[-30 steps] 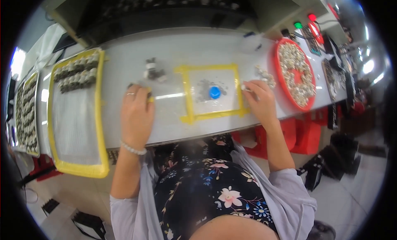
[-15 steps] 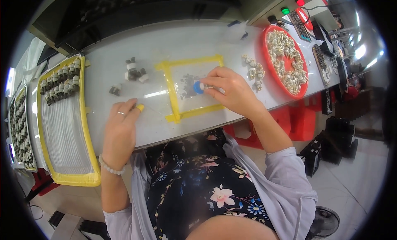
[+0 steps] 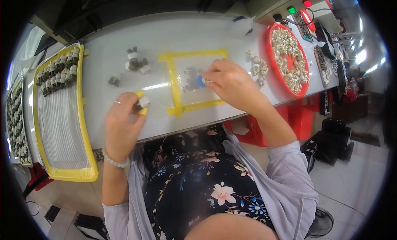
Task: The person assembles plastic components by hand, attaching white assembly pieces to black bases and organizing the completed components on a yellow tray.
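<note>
Well left of the yellow tape frame (image 3: pixel 174 87) sits a yellow-edged tray (image 3: pixel 62 130) with rows of dark-and-white bundles (image 3: pixel 58 74). Nearer the frame's left side, the left hand (image 3: pixel 123 121) pinches a white piece (image 3: pixel 144 102) between yellow-tipped fingers (image 3: pixel 143 111). Inside the frame, the right hand (image 3: pixel 231 82) has its fingers pinched on a small pale bit (image 3: pixel 204 80) at a blue cap (image 3: pixel 200 81). A red tray (image 3: pixel 290 63) stands right of the frame.
</note>
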The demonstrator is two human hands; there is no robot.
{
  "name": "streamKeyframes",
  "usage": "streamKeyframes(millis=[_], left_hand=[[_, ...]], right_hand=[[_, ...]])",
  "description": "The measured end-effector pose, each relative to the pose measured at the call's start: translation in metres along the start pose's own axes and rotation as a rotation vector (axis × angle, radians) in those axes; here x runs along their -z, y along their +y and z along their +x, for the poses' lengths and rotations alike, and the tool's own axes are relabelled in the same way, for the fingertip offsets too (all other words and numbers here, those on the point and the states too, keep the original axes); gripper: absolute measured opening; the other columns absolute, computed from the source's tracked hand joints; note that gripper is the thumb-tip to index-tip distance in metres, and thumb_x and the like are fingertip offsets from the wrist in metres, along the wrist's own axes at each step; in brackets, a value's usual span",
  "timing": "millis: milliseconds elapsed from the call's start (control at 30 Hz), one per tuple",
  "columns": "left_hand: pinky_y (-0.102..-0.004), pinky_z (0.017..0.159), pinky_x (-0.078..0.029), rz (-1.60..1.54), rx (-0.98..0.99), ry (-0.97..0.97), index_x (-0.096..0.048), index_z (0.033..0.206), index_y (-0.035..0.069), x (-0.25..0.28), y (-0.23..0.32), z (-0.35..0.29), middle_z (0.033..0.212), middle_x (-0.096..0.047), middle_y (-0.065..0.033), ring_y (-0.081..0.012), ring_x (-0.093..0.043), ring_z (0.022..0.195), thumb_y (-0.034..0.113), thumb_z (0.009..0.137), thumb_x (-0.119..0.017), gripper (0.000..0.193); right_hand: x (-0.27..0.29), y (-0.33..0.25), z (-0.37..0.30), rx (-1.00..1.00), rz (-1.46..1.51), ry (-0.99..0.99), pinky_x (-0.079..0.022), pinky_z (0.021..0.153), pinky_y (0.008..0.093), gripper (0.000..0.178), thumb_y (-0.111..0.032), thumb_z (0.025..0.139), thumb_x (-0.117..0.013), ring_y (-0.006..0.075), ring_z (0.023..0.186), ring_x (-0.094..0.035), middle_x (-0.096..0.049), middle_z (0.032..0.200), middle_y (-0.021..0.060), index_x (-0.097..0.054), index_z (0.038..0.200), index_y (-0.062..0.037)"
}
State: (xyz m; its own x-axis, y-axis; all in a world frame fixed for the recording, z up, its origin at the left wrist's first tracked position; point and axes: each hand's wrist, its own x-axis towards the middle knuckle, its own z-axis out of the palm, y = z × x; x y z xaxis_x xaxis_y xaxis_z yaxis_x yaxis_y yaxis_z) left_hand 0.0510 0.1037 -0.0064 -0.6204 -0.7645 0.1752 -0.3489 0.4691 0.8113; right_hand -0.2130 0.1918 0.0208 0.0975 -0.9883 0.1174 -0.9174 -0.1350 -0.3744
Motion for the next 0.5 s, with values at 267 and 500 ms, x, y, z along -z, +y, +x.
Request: streamKeyframes(millis=[267,500], left_hand=[[-0.034,0.076,-0.05,-0.259,-0.057,0.012,-0.062,0.102,0.002,-0.04,0.012,-0.009,0.099,-0.06,-0.0119,-0.0251,-0.06,0.089,-0.006,0.066,-0.067,0.037],[-0.031,0.078,-0.051,-0.121,-0.056,0.001,-0.064,0.098,0.001,-0.047,0.009,-0.015,0.102,-0.058,-0.013,-0.0256,-0.061,0.088,-0.008,0.069,-0.064,0.03]], right_hand=[[-0.002,0.001,-0.011,-0.2,0.306,0.103,-0.048,0.072,0.0316,0.024,-0.007,0.077,-0.071,0.0241,0.083,-0.061,-0.064,0.091,0.0104,-0.068,0.101,-0.0011],[-0.004,0.001,-0.016,-0.257,0.506,0.183,-0.046,0.074,0.0269,0.026,-0.003,0.076,-0.071,0.0164,0.082,-0.059,-0.066,0.094,0.0076,-0.068,0.101,-0.0026]])
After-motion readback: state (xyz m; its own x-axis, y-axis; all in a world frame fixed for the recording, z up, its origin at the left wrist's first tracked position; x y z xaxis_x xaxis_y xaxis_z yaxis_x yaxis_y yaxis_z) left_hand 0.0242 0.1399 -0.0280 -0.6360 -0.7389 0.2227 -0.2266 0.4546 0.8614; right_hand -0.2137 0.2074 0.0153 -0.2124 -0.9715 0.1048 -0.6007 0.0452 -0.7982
